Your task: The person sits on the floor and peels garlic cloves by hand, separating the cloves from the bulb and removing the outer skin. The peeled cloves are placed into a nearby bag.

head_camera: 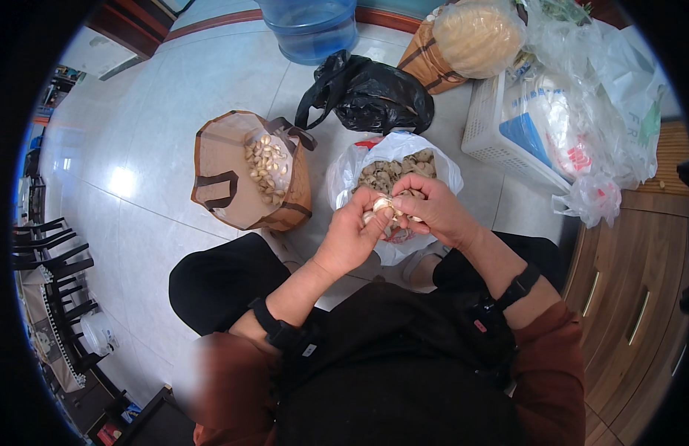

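Note:
My left hand [352, 231] and my right hand [433, 209] meet over a white plastic bag, both gripping pieces of a garlic bulb [383, 205] between thumbs and fingers. The open white plastic bag [451, 173] below them holds papery, brownish garlic skins or bulbs [386, 173]; which of these cannot be told. To the left stands an open brown-and-tan fabric bag [224, 198] with dark handles. Several separated garlic cloves [265, 161] lie inside it, on its right side.
A tied black plastic bag [378, 95] lies beyond the white bag. Behind it stands a blue water jug [311, 28]. At the right are a white perforated basket [511, 145] with plastic bags and a wooden cabinet [628, 267]. Black chairs [54, 256] stand far left.

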{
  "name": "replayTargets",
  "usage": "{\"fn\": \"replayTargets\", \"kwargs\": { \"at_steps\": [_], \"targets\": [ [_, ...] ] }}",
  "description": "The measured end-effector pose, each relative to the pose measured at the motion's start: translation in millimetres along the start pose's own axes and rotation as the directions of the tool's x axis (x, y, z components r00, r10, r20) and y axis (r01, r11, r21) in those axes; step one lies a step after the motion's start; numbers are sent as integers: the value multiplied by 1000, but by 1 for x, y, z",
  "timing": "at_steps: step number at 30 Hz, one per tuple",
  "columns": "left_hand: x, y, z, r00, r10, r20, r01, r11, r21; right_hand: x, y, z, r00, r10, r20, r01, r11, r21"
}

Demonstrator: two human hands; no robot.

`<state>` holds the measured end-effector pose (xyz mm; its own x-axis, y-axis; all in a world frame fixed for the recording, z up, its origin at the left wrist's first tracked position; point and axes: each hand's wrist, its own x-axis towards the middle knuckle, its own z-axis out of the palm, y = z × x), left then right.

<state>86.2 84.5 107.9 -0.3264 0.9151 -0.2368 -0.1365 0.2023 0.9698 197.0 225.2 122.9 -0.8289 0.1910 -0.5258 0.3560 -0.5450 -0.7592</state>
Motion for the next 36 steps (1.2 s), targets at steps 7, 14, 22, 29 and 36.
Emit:
{"fn": "replayTargets", "kwargs": {
  "at_steps": [7,14,22,29,36],
  "targets": [
    [-1,5,-1,1000,-26,11,26,1000,12,-1,-1,0,1000,5,29,-5,1000,4],
    [-2,-1,3,998,-66,5,66,998,1,1,6,10,987,-109,-122,75,964,-254],
    [1,3,4,994,-85,65,102,931,-349,4,8,-13,998,23,62,-45,924,380],
    [-1,-6,-2,988,-151,37,152,896,-417,14,-21,-2,996,-2,-90,30,951,308],
    [-5,-23,-2,972,-227,-61,197,928,-318,93,-42,100,999,41,2,-40,977,211]
  ]
}}
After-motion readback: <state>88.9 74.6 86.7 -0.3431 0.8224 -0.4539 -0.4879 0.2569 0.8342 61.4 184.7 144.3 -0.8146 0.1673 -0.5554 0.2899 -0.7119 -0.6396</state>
